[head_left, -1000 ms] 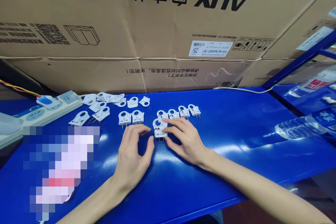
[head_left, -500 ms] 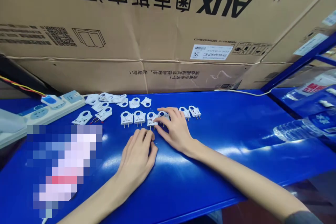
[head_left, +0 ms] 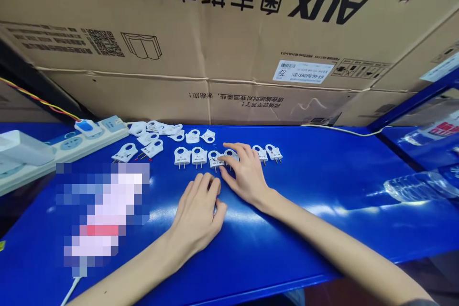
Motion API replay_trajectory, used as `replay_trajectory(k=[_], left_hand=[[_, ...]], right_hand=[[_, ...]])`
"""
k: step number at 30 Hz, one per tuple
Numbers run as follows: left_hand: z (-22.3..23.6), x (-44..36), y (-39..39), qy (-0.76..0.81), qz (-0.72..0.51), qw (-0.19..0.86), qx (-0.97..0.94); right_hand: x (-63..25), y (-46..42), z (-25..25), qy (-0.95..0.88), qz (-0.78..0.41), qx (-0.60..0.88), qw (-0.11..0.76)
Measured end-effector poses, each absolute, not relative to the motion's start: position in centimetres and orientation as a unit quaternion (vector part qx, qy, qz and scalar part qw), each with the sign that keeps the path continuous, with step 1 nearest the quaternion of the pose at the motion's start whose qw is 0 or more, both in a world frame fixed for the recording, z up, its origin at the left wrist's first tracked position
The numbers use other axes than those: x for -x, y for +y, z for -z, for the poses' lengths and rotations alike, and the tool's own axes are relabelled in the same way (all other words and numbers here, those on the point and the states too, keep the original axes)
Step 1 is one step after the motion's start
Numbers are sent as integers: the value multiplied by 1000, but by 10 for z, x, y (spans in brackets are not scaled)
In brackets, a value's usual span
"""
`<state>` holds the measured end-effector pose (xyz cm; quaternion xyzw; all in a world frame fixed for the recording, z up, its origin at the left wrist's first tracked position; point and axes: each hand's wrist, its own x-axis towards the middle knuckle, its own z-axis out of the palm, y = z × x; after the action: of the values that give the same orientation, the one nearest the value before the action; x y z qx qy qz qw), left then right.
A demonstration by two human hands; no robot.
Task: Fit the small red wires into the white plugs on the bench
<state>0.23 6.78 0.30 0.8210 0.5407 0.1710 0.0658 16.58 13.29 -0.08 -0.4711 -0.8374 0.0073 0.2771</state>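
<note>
A row of white two-pin plugs with ring handles lies across the blue tabletop. My right hand (head_left: 247, 172) reaches over the row, index finger and thumb closed at the right edge of one white plug (head_left: 216, 158). Its other fingers stretch above a neighbouring plug (head_left: 231, 155), partly covering it. Just in front of the row, my left hand (head_left: 199, 210) rests with curled fingers, thumb close to the index finger. Whatever it may hold is hidden. Two more plugs, one of them the left plug (head_left: 182, 157), stand left of the gripped one.
Behind the row, at left, is a pile of similar plugs (head_left: 154, 136). A white power strip (head_left: 71, 148) lies at far left near a blurred-out patch. A large cardboard box (head_left: 229, 48) stands along the back. Plastic bottles (head_left: 412, 186) lie at right on the blue table (head_left: 287, 244).
The whole view has shifted, so things appear further right. My left hand has drawn slightly back from the row; a thin pin-like thing at its fingertips no longer shows. My right hand stays at the plug.
</note>
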Motion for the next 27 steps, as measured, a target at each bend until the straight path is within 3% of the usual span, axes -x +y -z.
replay_trajectory(k=[12, 23, 27], left_hand=[[2, 4, 73, 535, -192, 46, -822], [2, 4, 72, 521, -255, 108, -808], [-2, 3, 73, 491, -335, 124, -794]], right_hand=[[-134, 168, -9, -906, 13, 371, 206], [-177, 146, -23, -855, -72, 368, 358], [-208, 122, -10, -866, -64, 345, 356]])
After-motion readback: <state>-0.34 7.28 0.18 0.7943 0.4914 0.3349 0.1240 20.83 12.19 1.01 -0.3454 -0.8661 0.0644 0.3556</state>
